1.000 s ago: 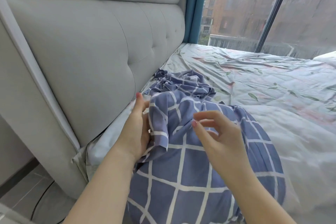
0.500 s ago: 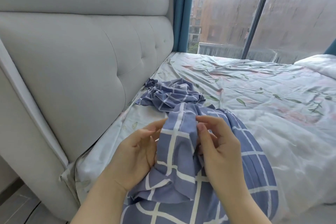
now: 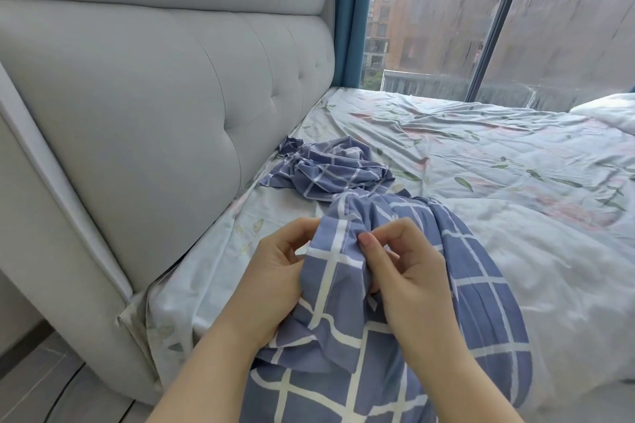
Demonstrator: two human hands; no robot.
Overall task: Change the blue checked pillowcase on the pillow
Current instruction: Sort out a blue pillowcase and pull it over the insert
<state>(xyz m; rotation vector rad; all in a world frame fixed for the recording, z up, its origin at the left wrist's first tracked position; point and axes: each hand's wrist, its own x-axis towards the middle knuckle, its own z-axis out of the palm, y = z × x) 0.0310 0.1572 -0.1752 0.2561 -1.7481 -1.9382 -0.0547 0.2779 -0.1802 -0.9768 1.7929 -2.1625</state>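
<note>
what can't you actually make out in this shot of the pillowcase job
Head view only:
Pillow inside the blue checked pillowcase: covered by its fabric, so unconfirmed.
Fingertips of the left hand: behind the pillowcase fold it grips; the right hand pinches it too.
Crumpled blue checked cloth by the grey padded headboard: too bunched to identify.
White cushion-like shape at far right: cut off by the frame edge.

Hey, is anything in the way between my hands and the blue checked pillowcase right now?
Nothing visible is. The left hand and the right hand both pinch folds of the blue checked pillowcase directly. The crumpled blue checked cloth lies beyond them by the headboard, not between.
</note>
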